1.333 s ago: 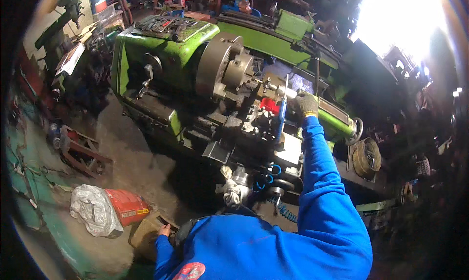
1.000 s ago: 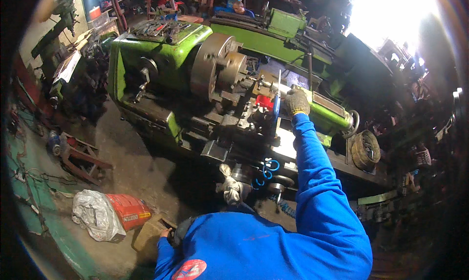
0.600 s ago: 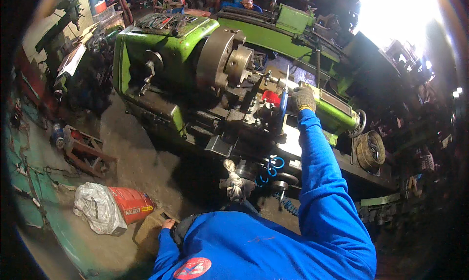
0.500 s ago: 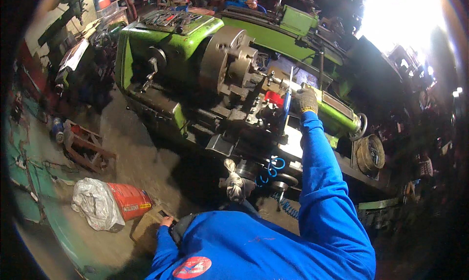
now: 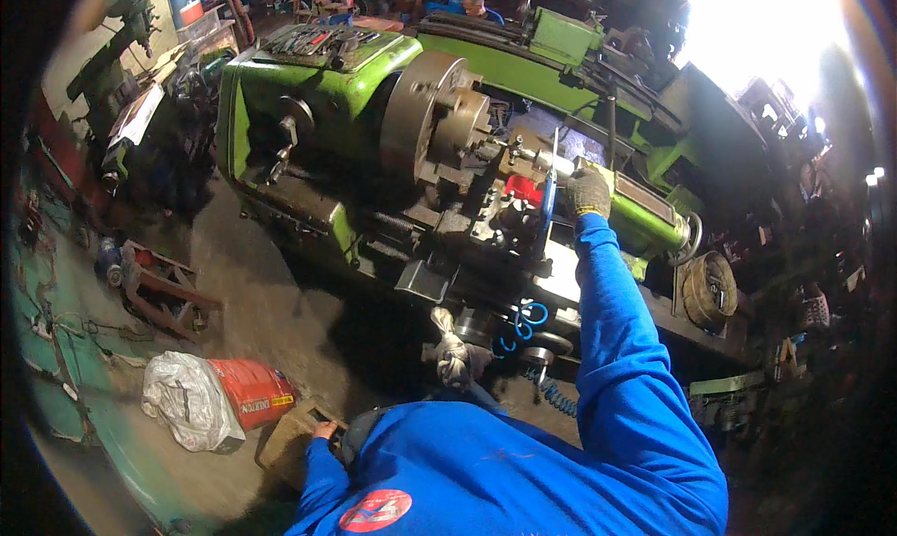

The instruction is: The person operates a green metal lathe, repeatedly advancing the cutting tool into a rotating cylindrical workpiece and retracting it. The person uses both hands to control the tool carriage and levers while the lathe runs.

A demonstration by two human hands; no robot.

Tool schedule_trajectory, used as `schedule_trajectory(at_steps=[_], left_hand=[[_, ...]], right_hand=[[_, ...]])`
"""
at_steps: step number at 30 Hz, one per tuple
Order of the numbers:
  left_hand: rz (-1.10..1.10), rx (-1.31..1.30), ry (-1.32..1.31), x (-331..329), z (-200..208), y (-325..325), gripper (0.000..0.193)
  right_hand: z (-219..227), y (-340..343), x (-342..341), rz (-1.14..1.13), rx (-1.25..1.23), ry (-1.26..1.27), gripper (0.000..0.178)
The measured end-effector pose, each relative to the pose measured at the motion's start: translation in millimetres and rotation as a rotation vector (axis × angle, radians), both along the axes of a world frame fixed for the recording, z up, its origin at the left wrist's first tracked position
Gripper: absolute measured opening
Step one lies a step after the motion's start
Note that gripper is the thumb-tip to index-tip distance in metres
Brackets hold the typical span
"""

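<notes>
A green metal lathe [image 5: 336, 92] stands before me, its large round chuck [image 5: 420, 115] left of centre. My right hand [image 5: 589, 192], in a knitted glove, reaches to the tailstock [image 5: 645, 216] end, beside a pale metal cylinder [image 5: 558, 164]. Its fingers point away and are mostly hidden, so I cannot tell its grip. Just left of the glove rises a thin blue and whitish strip [image 5: 548, 200]. A red object [image 5: 523, 190] lies on the carriage. My left hand [image 5: 324, 429], bare, is low beside a tan box [image 5: 288, 440]; its fingers are too small to make out.
A white and red sack [image 5: 248, 393] lies on the floor at left, near a rusty metal frame [image 5: 166, 288]. Hand tools [image 5: 308, 41] lie on the headstock top. A blue coiled hose [image 5: 529, 321] hangs below the carriage. A round tan drum [image 5: 708, 293] is at right.
The view has shifted slightly. My right hand stays by the tailstock and my left hand by the tan box.
</notes>
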State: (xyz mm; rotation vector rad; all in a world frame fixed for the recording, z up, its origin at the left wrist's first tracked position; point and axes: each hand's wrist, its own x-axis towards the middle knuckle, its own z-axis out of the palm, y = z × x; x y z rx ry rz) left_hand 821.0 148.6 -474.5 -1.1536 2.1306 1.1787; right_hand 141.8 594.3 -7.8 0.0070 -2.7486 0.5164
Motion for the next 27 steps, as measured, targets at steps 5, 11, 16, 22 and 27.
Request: schedule_trajectory(at_steps=[5,11,16,22,27], left_hand=[[-0.008,-0.048,-0.123,-6.8,0.3,-7.3,0.058],[-0.252,-0.098,-0.118,-40.8,-3.2,-26.3,0.060],[-0.632,-0.226,0.017,-52.8,3.2,-40.9,0.058],[-0.169,0.017,0.146,-58.6,4.5,-36.0,0.051],[-0.145,0.026,0.043,-61.8,1.8,-33.3,0.050]], right_hand=[[17.0,-23.6,22.4,-0.070,-0.033,-0.098,0.036],[12.2,-13.8,15.9,-0.175,-0.105,-0.073,0.038],[10.0,-14.4,13.8,-0.188,-0.165,-0.082,0.039],[21.9,-17.9,26.3,-0.181,-0.166,-0.100,0.036],[18.1,-16.6,25.9,-0.139,-0.148,-0.096,0.034]])
